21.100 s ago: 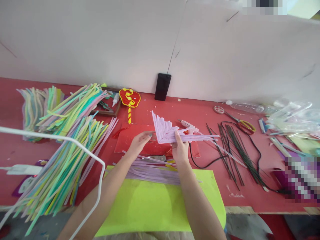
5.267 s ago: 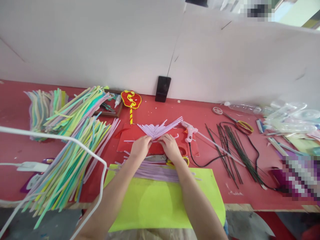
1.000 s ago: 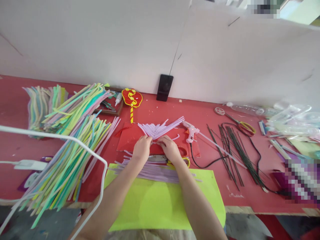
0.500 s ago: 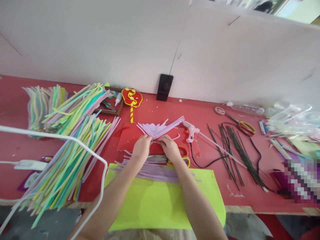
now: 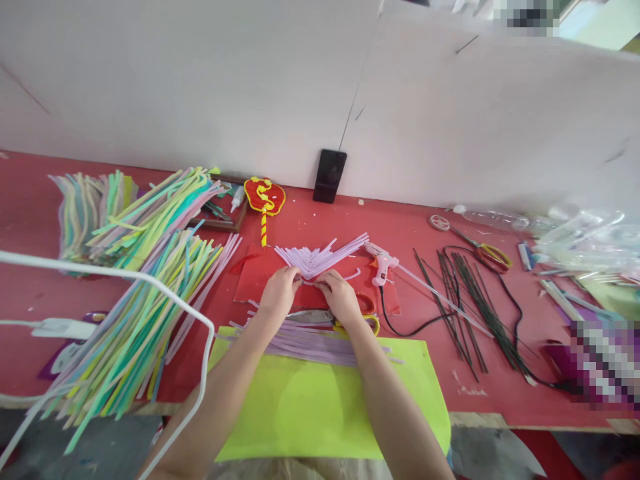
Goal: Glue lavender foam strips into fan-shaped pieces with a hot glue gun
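A lilac pipe cleaner (image 5: pixel 309 283) spans the small gap between my hands, one end pinched in each. My left hand (image 5: pixel 281 291) and my right hand (image 5: pixel 341 295) are both closed, fingertips together. Just beyond them, a V-shaped fan of lilac pipe cleaners (image 5: pixel 313 260) lies on a red board (image 5: pixel 250 283). Scissors (image 5: pixel 311 317) with red and yellow handles lie below my hands, partly covered by my right wrist. Under my forearms are loose lilac pipe cleaners (image 5: pixel 310 347) on a yellow-green cloth (image 5: pixel 310 413).
A pink glue gun (image 5: pixel 383 267) sits to the right, near dark stems (image 5: pixel 480 307) and more scissors (image 5: pixel 487 255). Multicoloured pipe cleaners (image 5: pixel 145 320) are heaped left, behind a white metal frame (image 5: pixel 125 273). A phone (image 5: pixel 330 175) leans on the wall; a red-yellow fan-shaped piece (image 5: pixel 265 197) stands nearby.
My left hand has shifted slightly left and away from me. My right hand stays nearly in place, and the pipe cleaner is still between them.
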Motion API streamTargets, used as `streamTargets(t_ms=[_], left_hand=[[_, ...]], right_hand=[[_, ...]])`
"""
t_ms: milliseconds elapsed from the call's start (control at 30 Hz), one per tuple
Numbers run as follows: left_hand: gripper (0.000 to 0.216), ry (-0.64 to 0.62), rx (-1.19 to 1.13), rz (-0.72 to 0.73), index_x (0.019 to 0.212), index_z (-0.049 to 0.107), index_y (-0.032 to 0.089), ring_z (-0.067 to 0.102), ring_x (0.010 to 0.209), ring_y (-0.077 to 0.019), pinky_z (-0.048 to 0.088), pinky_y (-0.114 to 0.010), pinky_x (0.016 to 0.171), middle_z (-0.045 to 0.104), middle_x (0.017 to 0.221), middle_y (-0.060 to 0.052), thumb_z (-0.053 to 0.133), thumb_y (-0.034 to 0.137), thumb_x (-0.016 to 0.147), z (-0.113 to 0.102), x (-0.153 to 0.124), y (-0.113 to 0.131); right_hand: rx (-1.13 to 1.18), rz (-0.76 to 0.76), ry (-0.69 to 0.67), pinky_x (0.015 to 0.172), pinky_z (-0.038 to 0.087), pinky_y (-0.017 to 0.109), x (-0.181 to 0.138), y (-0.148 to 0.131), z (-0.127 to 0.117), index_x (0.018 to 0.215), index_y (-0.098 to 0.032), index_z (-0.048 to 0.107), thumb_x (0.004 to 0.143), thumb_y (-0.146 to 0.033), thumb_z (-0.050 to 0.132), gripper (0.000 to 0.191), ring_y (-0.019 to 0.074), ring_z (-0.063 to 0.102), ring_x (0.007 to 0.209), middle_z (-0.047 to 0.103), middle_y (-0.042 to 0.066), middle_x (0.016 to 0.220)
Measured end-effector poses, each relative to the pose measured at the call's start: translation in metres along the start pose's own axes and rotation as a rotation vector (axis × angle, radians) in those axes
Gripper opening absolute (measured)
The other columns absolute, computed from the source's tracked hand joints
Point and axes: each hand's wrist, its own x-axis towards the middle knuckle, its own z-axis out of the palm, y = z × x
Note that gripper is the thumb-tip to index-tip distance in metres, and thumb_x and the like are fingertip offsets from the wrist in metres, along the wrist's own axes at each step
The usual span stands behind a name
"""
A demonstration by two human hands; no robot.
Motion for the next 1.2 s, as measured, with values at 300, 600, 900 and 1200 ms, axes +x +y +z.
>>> streamTargets(t_ms=[300, 600, 900, 1200], left_hand=[[0.037, 0.181, 0.266, 0.025, 0.124, 0.048, 0.006, 0.052, 0.121, -0.0279, 0.045, -0.041, 0.099, 0.055, 0.127, -0.022, 0.046, 0.022, 0.09, -0.007, -0.004, -0.011], [0.054, -0.062, 0.376, 0.203, 0.144, 0.025, 0.009, 0.023, 0.142, -0.0237, 0.023, -0.046, 0.115, 0.027, 0.152, -0.017, 0.028, 0.031, 0.095, 0.008, -0.006, -0.019], [0.055, -0.085, 0.465, 0.164, 0.145, 0.026, 0.009, 0.022, 0.142, -0.0237, 0.021, -0.049, 0.115, 0.024, 0.153, -0.015, 0.027, 0.032, 0.095, 0.003, -0.007, -0.019], [0.054, -0.121, 0.517, 0.195, 0.144, 0.03, 0.011, 0.023, 0.142, -0.0251, 0.02, -0.052, 0.114, 0.023, 0.154, -0.014, 0.028, 0.033, 0.095, 0.004, -0.009, -0.015]], right_hand=[[-0.022, -0.01, 0.007, 0.077, 0.046, 0.026, 0.0, -0.001, 0.001, 0.083, -0.023, 0.066, 0.088, -0.021, 0.051, 0.016, 0.0156, 0.062, 0.084, 0.063, 0.002, 0.091], [-0.011, -0.033, 0.031, 0.078, 0.046, 0.026, 0.002, -0.002, -0.001, 0.079, -0.022, 0.065, 0.089, -0.018, 0.05, 0.018, 0.0153, 0.062, 0.082, 0.064, 0.002, 0.088], [-0.01, -0.027, 0.056, 0.08, 0.048, 0.028, 0.002, 0.002, 0.002, 0.081, -0.022, 0.066, 0.089, -0.019, 0.05, 0.017, 0.0164, 0.062, 0.084, 0.064, 0.003, 0.09], [0.036, -0.077, 0.126, 0.083, 0.048, 0.032, 0.005, 0.01, 0.003, 0.081, -0.021, 0.067, 0.088, -0.023, 0.051, 0.018, 0.0184, 0.06, 0.085, 0.064, 0.005, 0.088]])
